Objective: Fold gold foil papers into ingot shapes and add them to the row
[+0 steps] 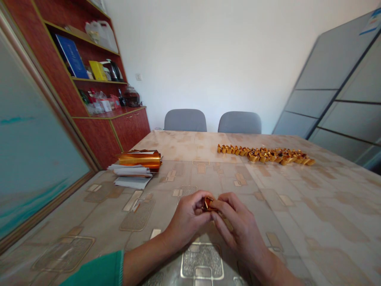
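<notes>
A small folded piece of shiny gold foil paper [208, 203] is held between both hands, above the near middle of the table. My left hand [190, 212] curls round its left side, with thumb and fingers closed on it. From the right, my right hand [239, 222] pinches the same piece with its thumb and fingertips. Fingers cover much of the foil, so its full shape is hidden. Far to the right on the table, several folded gold foil pieces [268, 155] lie in close rows.
On the left of the table lie a curled stack of gold foil sheets [139, 159] and some white-grey papers [132, 176]. A patterned plastic cover [202, 234] spreads over the table. Two grey chairs [185, 120] stand behind it, and a red shelf cabinet [127, 125] is at the left.
</notes>
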Demonstrator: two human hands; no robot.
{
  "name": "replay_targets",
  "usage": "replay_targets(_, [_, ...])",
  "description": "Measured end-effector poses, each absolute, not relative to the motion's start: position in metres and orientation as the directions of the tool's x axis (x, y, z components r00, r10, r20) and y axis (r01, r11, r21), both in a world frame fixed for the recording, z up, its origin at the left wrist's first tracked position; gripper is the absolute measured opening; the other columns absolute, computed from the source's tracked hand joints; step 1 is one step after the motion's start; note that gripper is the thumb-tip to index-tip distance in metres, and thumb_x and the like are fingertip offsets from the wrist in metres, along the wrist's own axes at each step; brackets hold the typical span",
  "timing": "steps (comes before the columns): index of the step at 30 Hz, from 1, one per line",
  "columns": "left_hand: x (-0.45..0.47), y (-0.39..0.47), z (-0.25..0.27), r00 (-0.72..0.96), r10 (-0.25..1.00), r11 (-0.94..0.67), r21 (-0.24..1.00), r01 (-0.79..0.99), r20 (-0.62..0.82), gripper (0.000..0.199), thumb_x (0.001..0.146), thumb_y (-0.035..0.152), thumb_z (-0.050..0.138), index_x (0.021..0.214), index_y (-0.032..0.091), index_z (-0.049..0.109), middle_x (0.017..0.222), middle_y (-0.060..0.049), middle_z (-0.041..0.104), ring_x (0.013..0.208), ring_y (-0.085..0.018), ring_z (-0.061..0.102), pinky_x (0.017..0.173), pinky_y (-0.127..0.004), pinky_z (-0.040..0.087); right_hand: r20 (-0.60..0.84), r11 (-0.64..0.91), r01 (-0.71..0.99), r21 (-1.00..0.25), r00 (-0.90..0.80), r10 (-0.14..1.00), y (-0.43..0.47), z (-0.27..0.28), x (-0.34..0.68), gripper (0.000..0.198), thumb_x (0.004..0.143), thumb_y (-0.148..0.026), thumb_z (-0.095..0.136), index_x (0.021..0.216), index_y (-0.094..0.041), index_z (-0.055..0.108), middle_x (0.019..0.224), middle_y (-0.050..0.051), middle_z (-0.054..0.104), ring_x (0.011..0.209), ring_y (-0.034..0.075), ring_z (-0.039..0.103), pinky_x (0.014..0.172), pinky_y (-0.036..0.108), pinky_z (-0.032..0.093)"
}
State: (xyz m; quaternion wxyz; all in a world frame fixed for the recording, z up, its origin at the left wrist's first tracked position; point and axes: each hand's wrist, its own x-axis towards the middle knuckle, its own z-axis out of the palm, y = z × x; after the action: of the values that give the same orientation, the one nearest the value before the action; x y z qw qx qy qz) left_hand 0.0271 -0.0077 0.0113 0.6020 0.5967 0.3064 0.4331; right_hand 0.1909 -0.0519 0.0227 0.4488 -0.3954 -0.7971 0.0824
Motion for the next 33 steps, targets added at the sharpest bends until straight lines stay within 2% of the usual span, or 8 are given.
replay_targets(7, [0.028,-0.008,0.011,0.422,0.891,-0.122,0.985,-0.125,0.164,0.020,0.069,0.011,0.069,0.088,0.015,0.064,0.079,0.001,0.064,0.073,-0.013,0.059,0.066,-0.021,0.044,0.618,0.658,0.589,-0.469,-0.314,0.721,-0.051,0.022,0.191,0.021,0.096,-0.014,0.051,0.114,-0.020,0.059,0.097,0.007,0.059,0.084,0.019,0.061,0.072,0.030,0.054])
replay_targets(10, [0.029,-0.008,0.010,0.409,0.897,-0.132,0.985,-0.113,0.167,0.019,0.070,0.012,0.068,0.088,0.015,0.062,0.079,0.001,0.063,0.073,-0.013,0.059,0.065,-0.021,0.044,0.632,0.658,0.622,-0.425,-0.316,0.707,-0.051,0.023,0.189,0.022,0.095,-0.013,0.051,0.114,-0.019,0.059,0.099,0.008,0.059,0.086,0.020,0.061,0.072,0.032,0.054])
replay_targets(16, [0.030,-0.008,0.007,0.384,0.906,-0.162,0.985,-0.065,0.175,0.017,0.070,0.013,0.065,0.086,0.015,0.061,0.077,0.001,0.061,0.071,-0.014,0.057,0.063,-0.022,0.042,0.616,0.642,0.653,-0.401,-0.326,0.717,-0.049,0.024,0.185,0.016,0.096,-0.017,0.051,0.106,-0.019,0.063,0.098,0.008,0.059,0.082,0.020,0.061,0.069,0.031,0.053])
replay_targets(20, [0.029,-0.007,0.006,0.374,0.910,-0.187,0.982,-0.019,0.180,0.014,0.071,0.013,0.065,0.084,0.015,0.061,0.075,0.002,0.059,0.070,-0.013,0.055,0.062,-0.021,0.041,0.569,0.621,0.618,-0.482,-0.319,0.758,-0.048,0.023,0.188,0.016,0.095,-0.017,0.052,0.107,-0.021,0.062,0.098,0.007,0.059,0.086,0.020,0.061,0.072,0.031,0.053])
replay_targets(25, [0.032,-0.001,0.008,0.334,0.927,-0.169,0.985,-0.028,0.168,0.018,0.072,0.019,0.070,0.087,0.016,0.060,0.077,0.002,0.060,0.073,-0.014,0.057,0.066,-0.022,0.044,0.572,0.646,0.492,-0.584,-0.315,0.757,-0.049,0.026,0.195,0.029,0.095,-0.010,0.049,0.118,-0.024,0.059,0.107,0.006,0.063,0.096,0.019,0.062,0.081,0.030,0.054])
replay_targets(30, [0.040,0.000,0.004,0.432,0.897,-0.046,0.991,-0.126,0.097,0.021,0.074,0.021,0.068,0.089,0.017,0.055,0.075,0.003,0.059,0.066,-0.013,0.057,0.060,-0.022,0.045,0.517,0.569,0.445,-0.692,-0.245,0.820,-0.049,0.030,0.202,0.015,0.098,-0.018,0.053,0.106,-0.023,0.065,0.097,0.004,0.067,0.084,0.017,0.064,0.071,0.028,0.052])
replay_targets(33, [0.047,0.001,0.005,0.477,0.873,-0.056,0.993,-0.105,0.099,0.021,0.075,0.024,0.068,0.088,0.017,0.054,0.072,0.004,0.057,0.063,-0.012,0.055,0.058,-0.022,0.044,0.473,0.510,0.406,-0.758,-0.195,0.859,-0.048,0.031,0.210,0.013,0.097,-0.025,0.056,0.095,-0.021,0.067,0.088,0.003,0.068,0.078,0.017,0.065,0.067,0.026,0.051])
